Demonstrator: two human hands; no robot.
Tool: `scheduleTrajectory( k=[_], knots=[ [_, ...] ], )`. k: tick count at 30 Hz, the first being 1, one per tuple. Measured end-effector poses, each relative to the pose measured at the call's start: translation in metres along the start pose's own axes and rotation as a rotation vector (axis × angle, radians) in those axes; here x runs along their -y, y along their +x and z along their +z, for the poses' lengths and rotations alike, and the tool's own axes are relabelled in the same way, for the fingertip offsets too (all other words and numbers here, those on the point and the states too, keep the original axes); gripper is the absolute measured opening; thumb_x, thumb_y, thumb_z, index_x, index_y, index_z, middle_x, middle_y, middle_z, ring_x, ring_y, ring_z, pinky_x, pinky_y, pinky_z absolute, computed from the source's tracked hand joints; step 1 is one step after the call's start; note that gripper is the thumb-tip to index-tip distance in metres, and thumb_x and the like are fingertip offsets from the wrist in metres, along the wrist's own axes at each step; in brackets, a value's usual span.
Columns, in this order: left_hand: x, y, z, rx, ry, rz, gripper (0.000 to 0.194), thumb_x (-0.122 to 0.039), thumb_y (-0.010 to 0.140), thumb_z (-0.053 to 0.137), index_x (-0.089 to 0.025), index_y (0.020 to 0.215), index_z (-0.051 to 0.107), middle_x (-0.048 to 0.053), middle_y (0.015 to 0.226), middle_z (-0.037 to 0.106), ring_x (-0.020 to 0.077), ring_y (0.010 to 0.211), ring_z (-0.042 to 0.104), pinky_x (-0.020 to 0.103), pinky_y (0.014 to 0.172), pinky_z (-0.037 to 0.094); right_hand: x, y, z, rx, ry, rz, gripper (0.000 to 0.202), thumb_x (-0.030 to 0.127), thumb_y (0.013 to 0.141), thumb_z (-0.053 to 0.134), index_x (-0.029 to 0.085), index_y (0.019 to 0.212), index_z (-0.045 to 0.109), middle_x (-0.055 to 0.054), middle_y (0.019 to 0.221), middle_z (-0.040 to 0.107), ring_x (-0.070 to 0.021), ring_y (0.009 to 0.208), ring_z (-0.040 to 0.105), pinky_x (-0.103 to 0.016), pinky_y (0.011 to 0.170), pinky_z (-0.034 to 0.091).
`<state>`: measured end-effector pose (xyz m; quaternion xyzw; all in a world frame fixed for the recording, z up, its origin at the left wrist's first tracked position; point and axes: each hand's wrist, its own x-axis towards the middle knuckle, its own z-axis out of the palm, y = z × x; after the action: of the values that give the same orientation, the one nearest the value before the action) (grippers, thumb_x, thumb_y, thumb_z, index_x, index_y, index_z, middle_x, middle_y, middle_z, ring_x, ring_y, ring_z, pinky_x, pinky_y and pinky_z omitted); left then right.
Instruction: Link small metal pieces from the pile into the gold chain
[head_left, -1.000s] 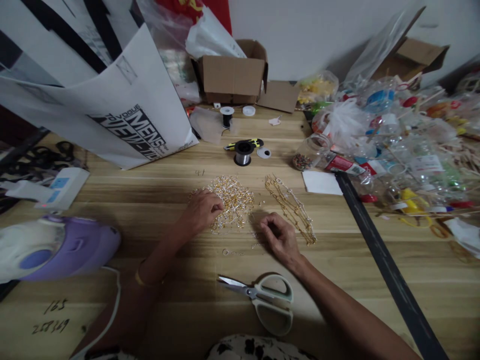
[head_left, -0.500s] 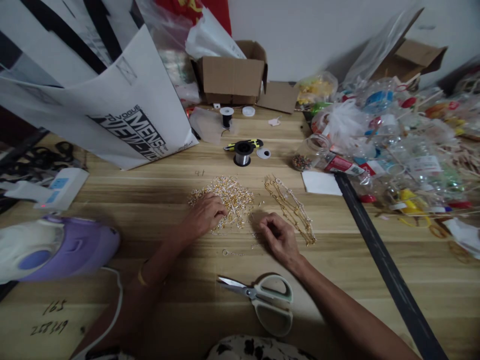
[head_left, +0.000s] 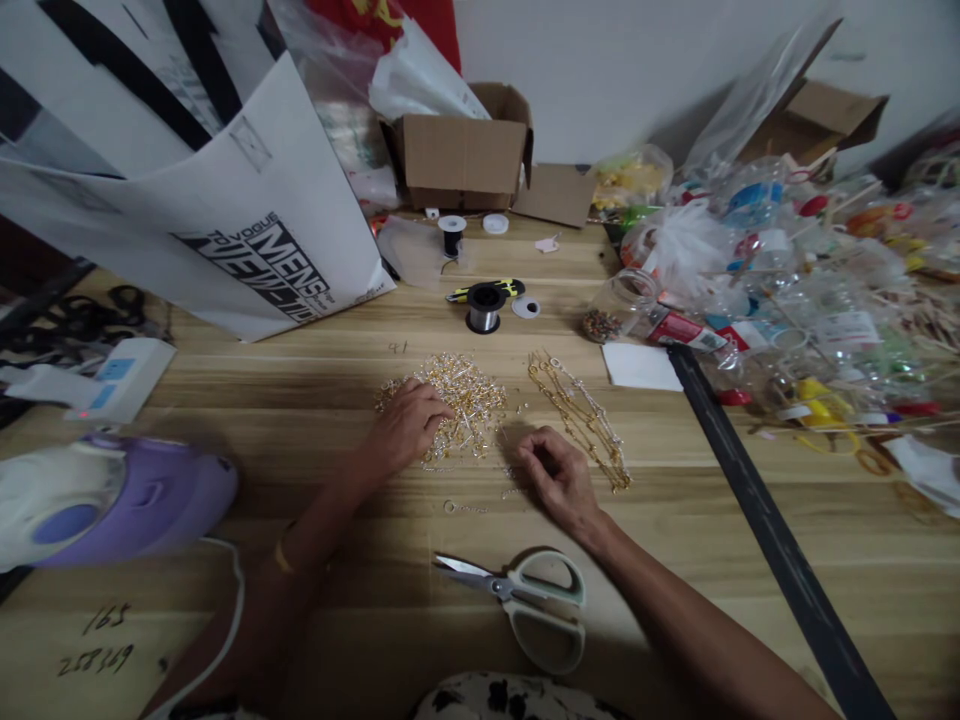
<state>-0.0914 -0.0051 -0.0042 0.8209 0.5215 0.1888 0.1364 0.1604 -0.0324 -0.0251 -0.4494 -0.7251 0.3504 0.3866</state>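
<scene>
My left hand [head_left: 411, 425] rests on the left side of a heap of small gold and silver beads [head_left: 471, 395], its fingers bent together at the fingertips; anything between them is too small to make out. To the right of the heap, my right hand [head_left: 556, 470] lies on its side on the table, thumb and fingers curled into a pinch; what they hold is hidden. By its fingertips is a short piece of fine silver chain [head_left: 511, 491]. Gold and silver beaded chains [head_left: 585, 425] lie just beyond that hand. A small ring with a chain [head_left: 450, 507] sits below the heap.
Scissors [head_left: 510, 605] with pale handles lie near the front edge. Behind the heap stand a wire spool [head_left: 484, 310] and a yellow-black cutter [head_left: 459, 294]. A jar of beads [head_left: 604, 322] and piled plastic fill the right; a paper bag [head_left: 300, 220] and purple appliance [head_left: 157, 495] occupy the left.
My left hand has shifted slightly up over the bead heap, and its fingers have moved and straightened a little. My right hand stays in place.
</scene>
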Motion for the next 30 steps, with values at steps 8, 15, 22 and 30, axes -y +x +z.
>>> scheduleTrajectory(
  k=[8, 15, 22, 30],
  knots=[
    [-0.006, -0.001, 0.001, 0.066, -0.016, 0.032, 0.022, -0.017, 0.084, 0.052, -0.021, 0.093, 0.072, 0.007, 0.084, 0.059, 0.0214, 0.089, 0.046, 0.037, 0.082, 0.039, 0.000, 0.000, 0.000, 0.005, 0.017, 0.009, 0.016, 0.029, 0.087, 0.051, 0.019, 0.075, 0.055, -0.001, 0.070, 0.054, -0.0140, 0.064, 0.050, -0.026, 0.060, 0.040],
    [-0.013, 0.001, 0.001, 0.061, -0.010, 0.026, 0.012, -0.025, 0.081, 0.060, -0.019, 0.076, 0.069, 0.006, 0.084, 0.057, 0.0215, 0.090, 0.046, 0.037, 0.084, 0.039, 0.001, 0.000, 0.000, 0.003, 0.009, -0.006, 0.016, 0.029, 0.087, 0.051, 0.019, 0.076, 0.055, -0.001, 0.071, 0.055, -0.0142, 0.064, 0.050, -0.026, 0.059, 0.039],
    [-0.022, 0.001, 0.005, 0.004, 0.026, 0.011, 0.008, -0.022, 0.081, 0.061, -0.017, 0.081, 0.067, 0.006, 0.087, 0.056, 0.0222, 0.093, 0.045, 0.037, 0.085, 0.040, 0.002, 0.000, 0.000, -0.004, 0.018, -0.008, 0.014, 0.027, 0.087, 0.052, 0.019, 0.076, 0.055, -0.001, 0.070, 0.054, -0.0138, 0.063, 0.050, -0.025, 0.058, 0.038],
    [-0.016, 0.002, 0.002, 0.045, 0.012, 0.021, 0.011, -0.015, 0.078, 0.059, -0.017, 0.072, 0.067, 0.006, 0.084, 0.056, 0.0215, 0.091, 0.045, 0.036, 0.083, 0.040, 0.002, 0.000, 0.000, -0.006, 0.017, -0.002, 0.013, 0.025, 0.087, 0.052, 0.018, 0.076, 0.056, -0.001, 0.071, 0.054, -0.0131, 0.064, 0.050, -0.025, 0.059, 0.039]
  ],
)
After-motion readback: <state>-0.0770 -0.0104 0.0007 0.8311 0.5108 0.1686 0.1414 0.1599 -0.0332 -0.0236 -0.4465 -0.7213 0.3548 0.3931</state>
